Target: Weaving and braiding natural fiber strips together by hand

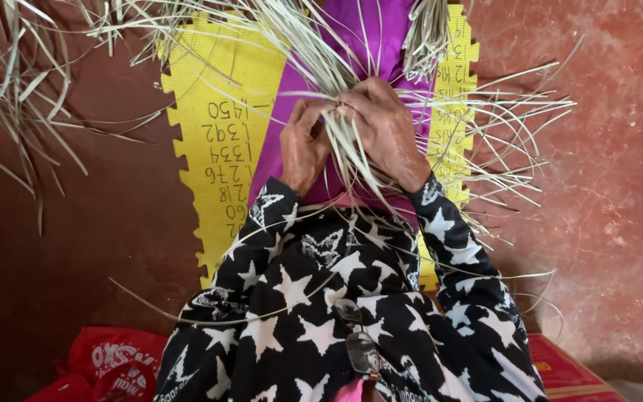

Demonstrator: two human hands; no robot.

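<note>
A bundle of pale dried grass strips (314, 52) fans out from between my two hands over my lap. My left hand (303, 145) pinches some of the strips near where they gather. My right hand (385, 126) closes over the same gathered point from the right. Loose strip ends (500, 126) spread to the right and downward across my purple skirt (381, 37). My sleeves are black with white stars.
A yellow foam mat (221, 134) with a toothed edge and handwriting lies under my legs on a reddish-brown floor (612, 186). More dried strips (16, 82) lie at the upper left. A red bag (106, 365) sits at the lower left. Folded glasses (359, 346) hang at my chest.
</note>
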